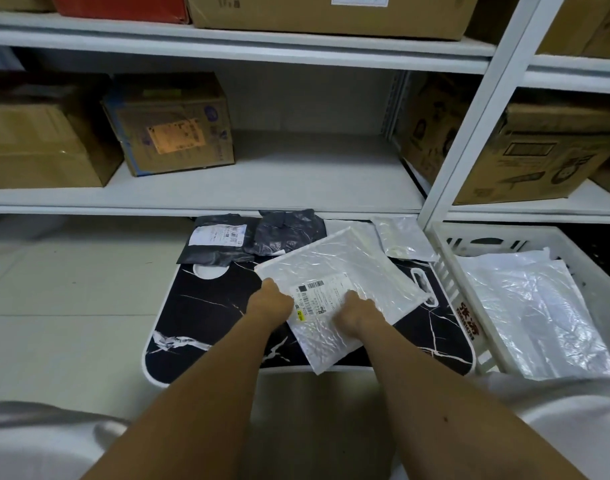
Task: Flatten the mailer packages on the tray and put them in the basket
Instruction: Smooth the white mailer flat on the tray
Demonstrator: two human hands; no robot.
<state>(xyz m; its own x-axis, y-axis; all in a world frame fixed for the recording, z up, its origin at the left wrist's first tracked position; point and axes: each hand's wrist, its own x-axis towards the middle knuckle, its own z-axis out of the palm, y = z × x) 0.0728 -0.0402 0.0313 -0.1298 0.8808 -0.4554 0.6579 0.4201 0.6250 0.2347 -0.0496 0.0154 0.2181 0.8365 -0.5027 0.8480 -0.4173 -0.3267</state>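
A white bubble mailer point(352, 268) with a printed label lies tilted on the black marble-pattern tray point(206, 320). My left hand point(270, 301) grips its left edge, fingers curled. My right hand point(357, 311) rests on the mailer just right of the label, fingers bent down against it. At the tray's far edge lie a black mailer point(217, 242) with a white label, a crumpled dark grey mailer point(289, 232) and a small clear-white mailer point(402, 237). The white basket point(449, 271) stands right of the tray and holds a flat white mailer point(535, 313).
White metal shelves rise behind the tray, with cardboard boxes point(172, 124) on them. A shelf upright point(470, 133) stands between the tray and the basket. Pale floor tiles point(71, 299) extend to the left. My light trousers fill the bottom corners.
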